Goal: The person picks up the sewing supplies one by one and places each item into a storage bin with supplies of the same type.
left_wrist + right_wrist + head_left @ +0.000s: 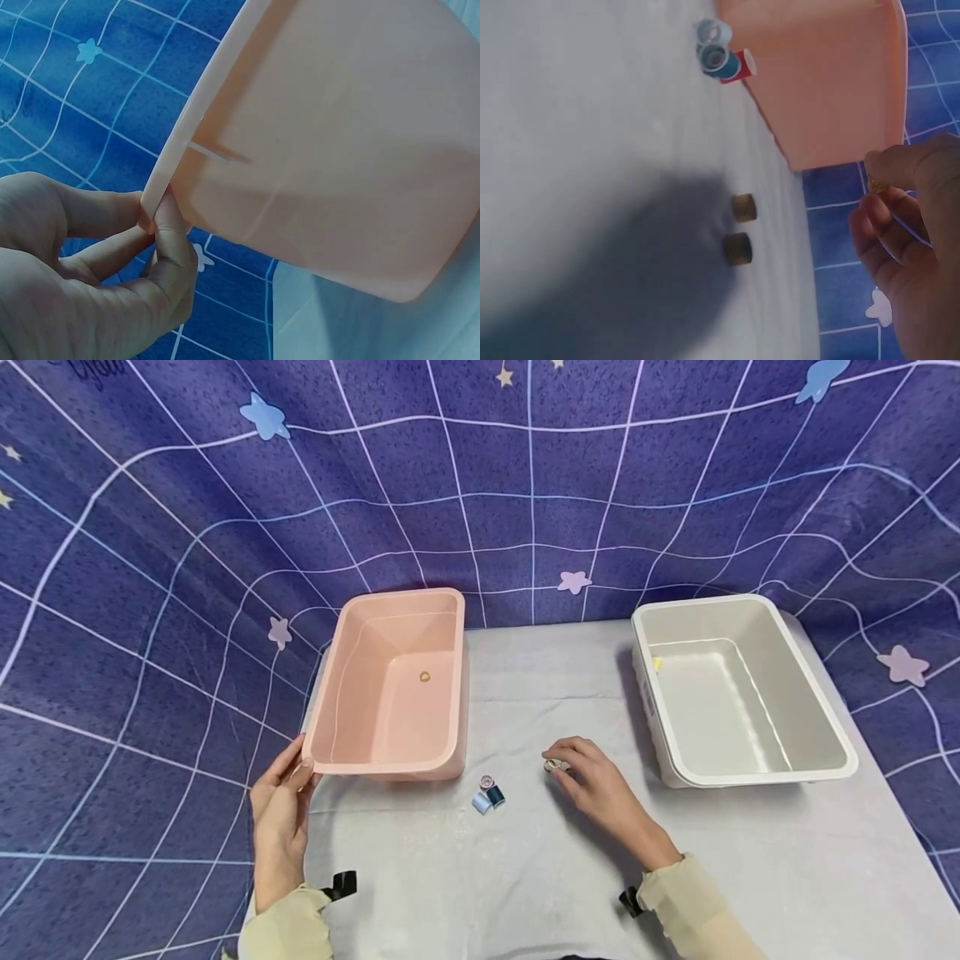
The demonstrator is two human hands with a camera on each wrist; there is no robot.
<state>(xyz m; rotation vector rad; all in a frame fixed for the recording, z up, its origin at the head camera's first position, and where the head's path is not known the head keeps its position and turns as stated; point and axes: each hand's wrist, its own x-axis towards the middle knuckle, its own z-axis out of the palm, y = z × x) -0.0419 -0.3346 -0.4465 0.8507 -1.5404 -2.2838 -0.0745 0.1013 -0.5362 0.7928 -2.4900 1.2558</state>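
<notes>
My left hand (281, 827) pinches the near left corner of the pink basin (459, 693), thumb on one side of the rim and fingers on the other. My right hand (600, 785) is over the cloth between the two basins. Between its thumb and fingertips it pinches a small gold-coloured piece (877, 184), mostly covered. Below that hand, two short brass-coloured cylinders (738, 249) lie on the cloth. Left of it, thread spools cluster together: a light blue spool (482, 802), a dark blue spool (496, 795) and a spool showing its round end (487, 782).
Inside the pink basin lies a small gold ring-like piece (425, 677). A light grey basin (660, 710) stands at the right, with something yellow (657, 664) by its left wall. A pale cloth (420, 877) covers the table. A blue star-patterned curtain (495, 527) hangs behind.
</notes>
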